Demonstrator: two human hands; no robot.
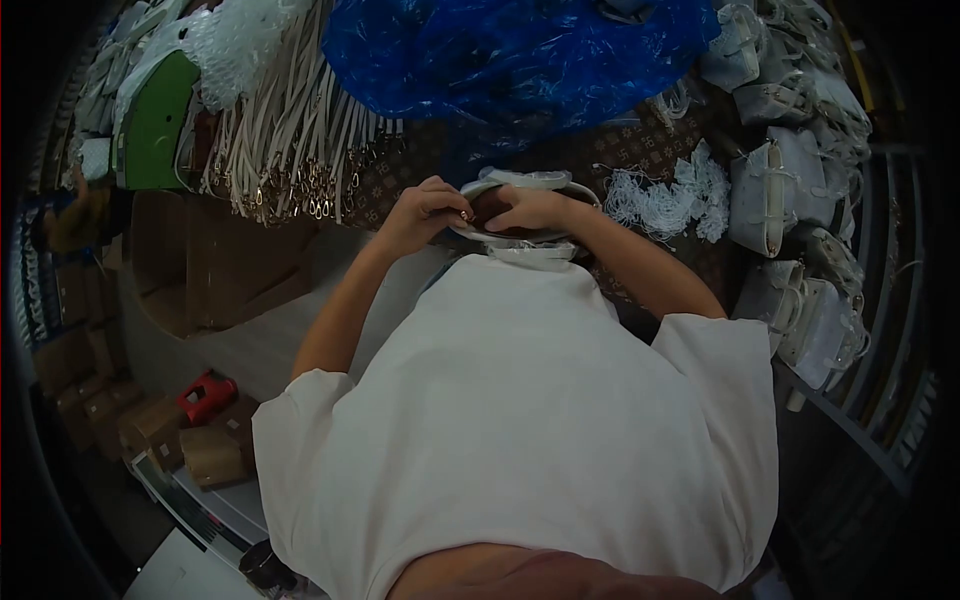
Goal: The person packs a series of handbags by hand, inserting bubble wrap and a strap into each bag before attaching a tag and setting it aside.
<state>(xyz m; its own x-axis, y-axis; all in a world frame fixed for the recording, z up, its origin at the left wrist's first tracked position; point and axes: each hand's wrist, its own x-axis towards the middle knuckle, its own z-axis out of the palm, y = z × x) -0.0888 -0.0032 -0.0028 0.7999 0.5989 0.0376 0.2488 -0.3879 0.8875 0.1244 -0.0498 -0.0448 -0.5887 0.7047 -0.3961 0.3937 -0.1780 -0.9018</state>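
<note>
Working at the mouth of a pale bag are the person's two bare hands, close together at the near edge of the table, with the bag just in front of the white shirt. The left hand is partly closed at the left end of the opening, its fingers curled and their tips drawn together beside a small shiny piece; whether it grips that piece is too small to tell. The right hand reaches across the rim from the right with its fingers down in the dark opening; how far they are spread, and whether they hold anything, cannot be told. Beyond the bag lies a heap of blue plastic. To the left hangs a dense row of pale straps with gold-coloured clasps at their ends, near a green panel. On the right sit a tangle of white strings and, farther over, a stack of pale bags.
</note>
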